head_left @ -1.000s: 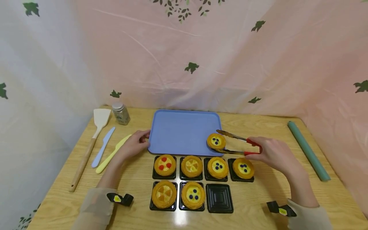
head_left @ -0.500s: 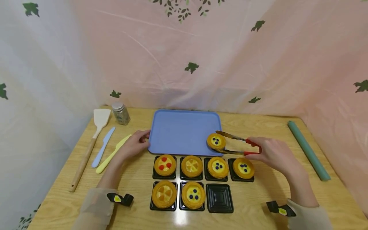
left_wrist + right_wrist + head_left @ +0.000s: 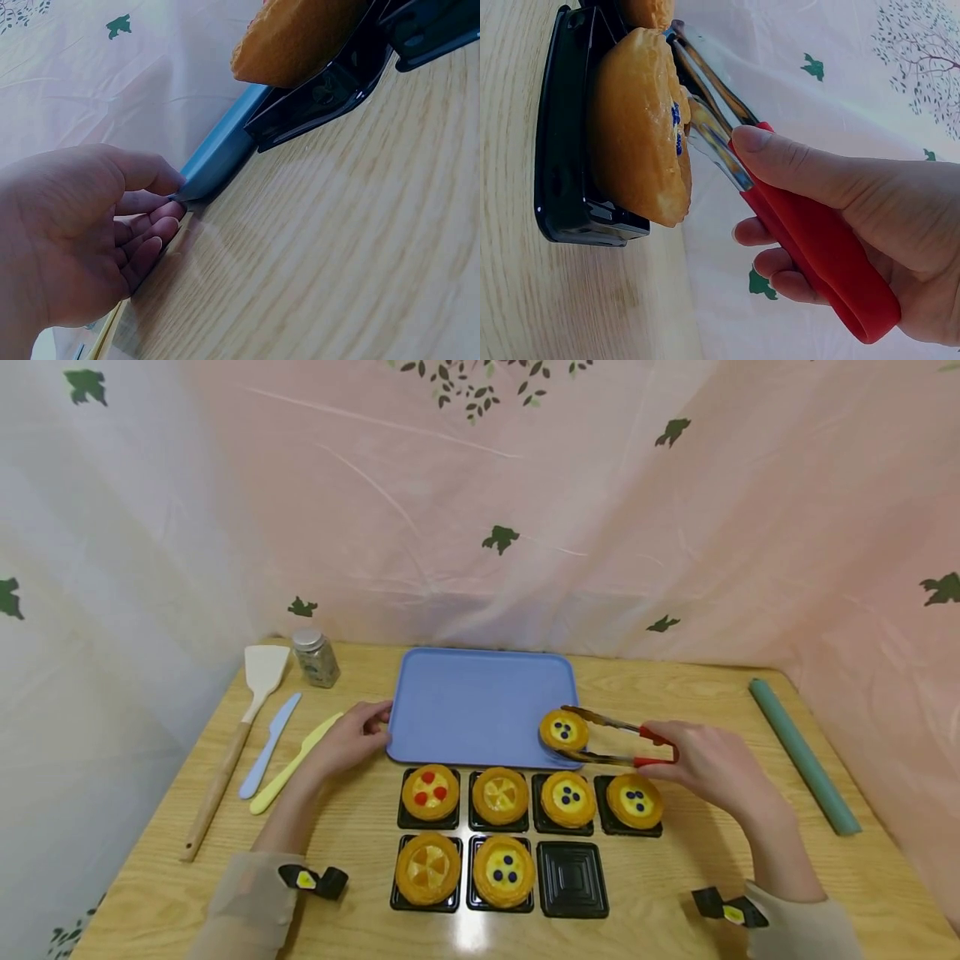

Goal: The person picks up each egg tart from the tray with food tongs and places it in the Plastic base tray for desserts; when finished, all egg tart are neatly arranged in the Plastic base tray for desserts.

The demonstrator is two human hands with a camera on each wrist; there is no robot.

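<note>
My right hand (image 3: 708,764) grips red-handled metal tongs (image 3: 810,232), thumb on one arm and fingers curled round the other. In the head view the tongs' arms lie either side of a blueberry tart (image 3: 564,730) at the blue tray's front right corner. My left hand (image 3: 351,737) pinches the left front corner of the tray (image 3: 480,702); the left wrist view shows thumb and forefinger at its rim (image 3: 214,161). In the right wrist view a nearer blueberry tart (image 3: 634,127) in its black holder hides part of the tongs' tips.
Before the tray stand two rows of black holders with a strawberry tart (image 3: 430,792), orange tarts (image 3: 500,795) and blueberry tarts (image 3: 568,798); one holder (image 3: 572,878) is bare. Left lie a spatula (image 3: 238,743), two knives (image 3: 272,745) and a jar (image 3: 316,657). A green roll (image 3: 804,756) lies right.
My right hand has shifted slightly left, and the tongs' far arm has come a little closer to the tart. My left hand stays at the tray's corner.
</note>
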